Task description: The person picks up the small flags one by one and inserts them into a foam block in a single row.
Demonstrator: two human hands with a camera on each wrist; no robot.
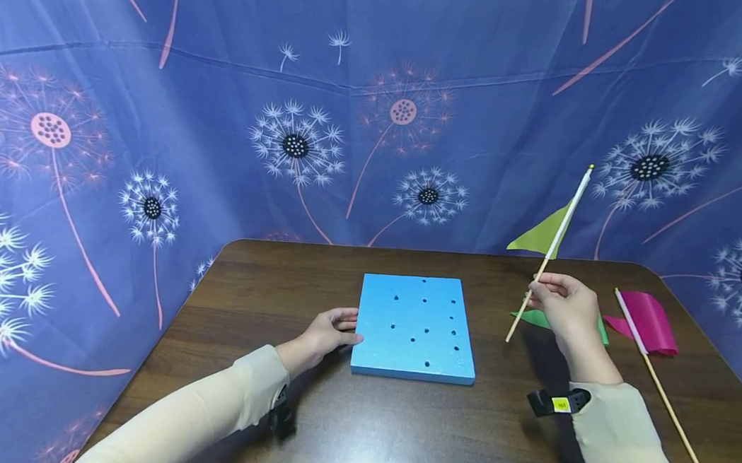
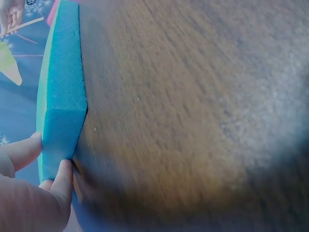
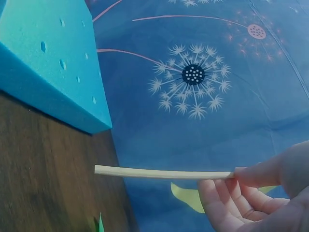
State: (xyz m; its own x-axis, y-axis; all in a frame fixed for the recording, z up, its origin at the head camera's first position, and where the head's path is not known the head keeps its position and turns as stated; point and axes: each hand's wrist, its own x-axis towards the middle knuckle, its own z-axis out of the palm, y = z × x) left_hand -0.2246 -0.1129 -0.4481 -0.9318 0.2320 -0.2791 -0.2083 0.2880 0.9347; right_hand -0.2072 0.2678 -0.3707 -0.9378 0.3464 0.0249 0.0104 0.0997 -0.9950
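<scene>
A square blue foam board (image 1: pixel 413 326) with several small holes in its top lies on the table. My left hand (image 1: pixel 326 336) holds its left edge, the thumb over the top and the fingers against the side; the left wrist view shows this grip at the board's corner (image 2: pixel 65 125). To the right of the board, my right hand (image 1: pixel 567 304) pinches the wooden stick of a yellow-green triangular flag (image 1: pixel 542 231). This flag is raised and tilted, its stick's bare lower end (image 3: pixel 145 171) pointing down toward the table.
Behind my right hand a green flag (image 1: pixel 536 318) lies on the brown wooden table (image 1: pixel 266 275), partly hidden. A magenta flag (image 1: pixel 649 323) on a stick lies at the right side. A blue dandelion-patterned cloth (image 1: pixel 501 91) hangs behind the table.
</scene>
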